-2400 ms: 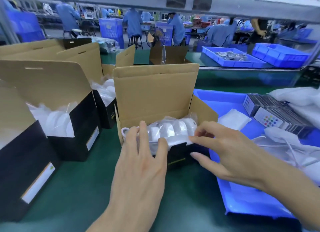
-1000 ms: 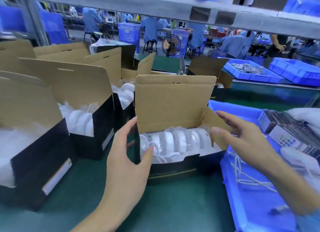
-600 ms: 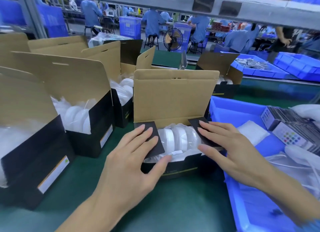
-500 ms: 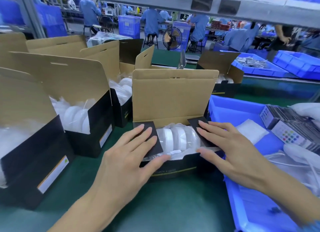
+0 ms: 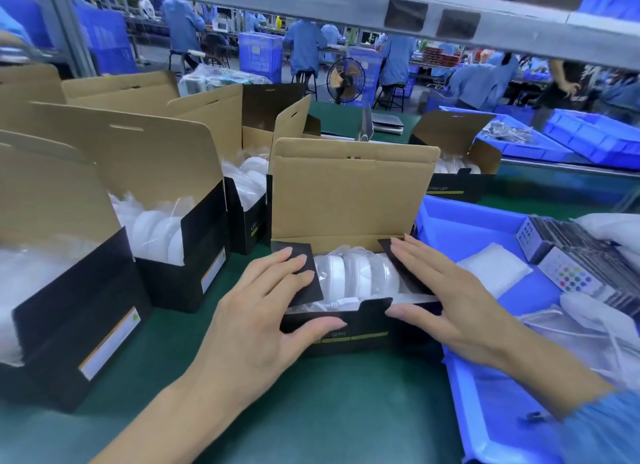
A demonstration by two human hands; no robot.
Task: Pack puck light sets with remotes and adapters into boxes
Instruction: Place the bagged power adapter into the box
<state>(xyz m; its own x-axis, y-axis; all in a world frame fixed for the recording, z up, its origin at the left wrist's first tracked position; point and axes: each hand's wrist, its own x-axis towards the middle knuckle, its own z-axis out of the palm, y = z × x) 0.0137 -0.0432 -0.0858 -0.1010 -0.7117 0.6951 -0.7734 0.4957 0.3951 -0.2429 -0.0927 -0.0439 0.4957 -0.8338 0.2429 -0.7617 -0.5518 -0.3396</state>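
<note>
Nearest the camera, the left hand [image 5: 256, 311] and the right hand [image 5: 450, 307] lie flat on top of the box [image 5: 349, 335], which stands on the green tabletop [image 5: 311, 411] just in front of the person. The fingers [image 5: 277, 273] of both hands are straight and spread, curled round nothing: each hand presses one black side flap [image 5: 308, 280] down over the contents, while the thumbs rest against the front wall. This looks like the step of tucking the side flaps in so that the tall cardboard lid [image 5: 349, 193], standing upright behind, can fold over them. Between the two flaps shows the puck light set [image 5: 356, 276]: a row of white round discs on edge, wrapped in clear plastic film, with a white cable lying along the front. Just to the right sits a blue tray [image 5: 485, 411], touching or nearly touching the box, holding remotes [image 5: 568, 280] with coloured buttons and loose white cables, close to hand for reaching. To the left and further back stand other open boxes [image 5: 173, 255], lids up, each with white discs in plastic. Beyond, people in blue coats work at other benches.
</note>
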